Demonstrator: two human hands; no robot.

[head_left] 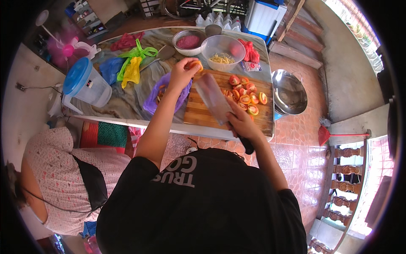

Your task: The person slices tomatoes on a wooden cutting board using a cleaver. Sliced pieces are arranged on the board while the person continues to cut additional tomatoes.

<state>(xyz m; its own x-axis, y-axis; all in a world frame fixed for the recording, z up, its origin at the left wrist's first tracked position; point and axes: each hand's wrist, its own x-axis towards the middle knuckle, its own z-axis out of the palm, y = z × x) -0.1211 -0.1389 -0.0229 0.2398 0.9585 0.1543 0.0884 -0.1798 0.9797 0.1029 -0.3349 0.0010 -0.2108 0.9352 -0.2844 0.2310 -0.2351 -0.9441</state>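
My left hand (184, 71) pinches a tomato piece (197, 65) above the far left corner of a wooden cutting board (198, 108). In my right hand (242, 119) is a cleaver (213, 96) with a black handle, its broad blade slanting over the board towards my left hand. Cut tomatoes (245, 99) lie in a loose group on the board, right of the blade; the blade and my right hand hide part of them. A purple plastic bag (150, 103) holding scraps sits open at the board's left, partly behind my left forearm.
Behind the board stand a clear bowl (222, 66) of pale strips and a bowl (189, 52) of ground meat. A blue-lidded pitcher (92, 87) and plastic bags (131, 74) occupy the table's left. Right of the table is a metal wok (289, 92). A person (69, 168) is at my left.
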